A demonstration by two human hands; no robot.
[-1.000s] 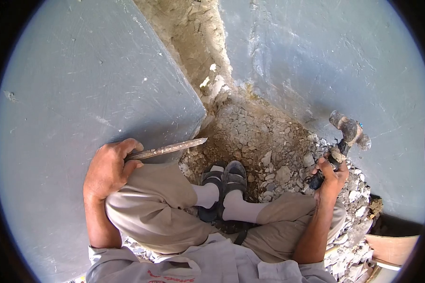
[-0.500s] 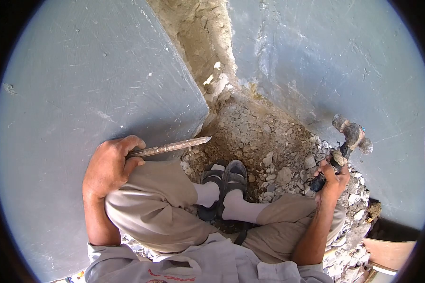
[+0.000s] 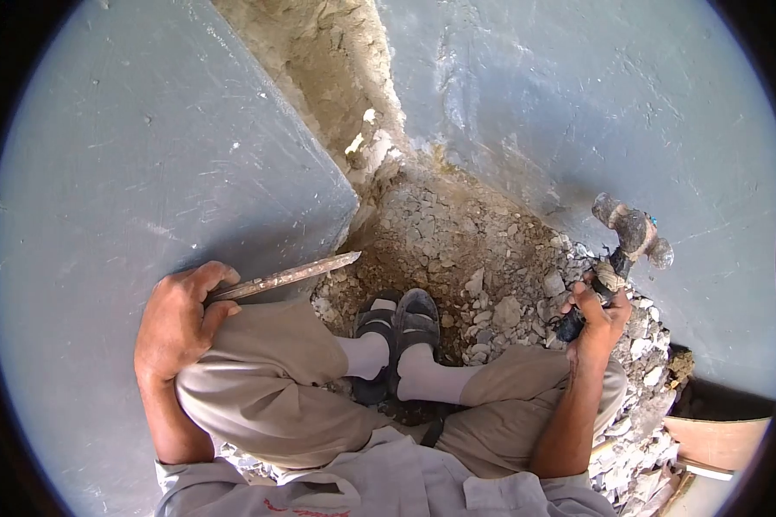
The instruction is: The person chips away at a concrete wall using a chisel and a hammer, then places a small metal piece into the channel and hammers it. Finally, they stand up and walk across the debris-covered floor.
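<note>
A long, dirt-stained chisel point(image 3: 289, 276) is gripped in my left hand point(image 3: 178, 320), which rests by my bent knee. Its pointed end reaches right, over the edge of the gap between the grey panels. On the other side, my right hand point(image 3: 597, 312) is wrapped round the dark, wrapped handle of a hammer point(image 3: 634, 231). The worn hammer head stands above that hand, in front of the right grey surface. The two tools are well apart.
Grey walls point(image 3: 147, 146) stand left and right point(image 3: 560, 95), with a broken-out channel point(image 3: 328, 60) between them. Rubble point(image 3: 500, 284) covers the ground around my sandals point(image 3: 416, 323). A curved container point(image 3: 717, 439) is at lower right.
The whole view has shifted slightly, so the walls, legs and both hands appear further left. Both hands keep hold of the same tools.
</note>
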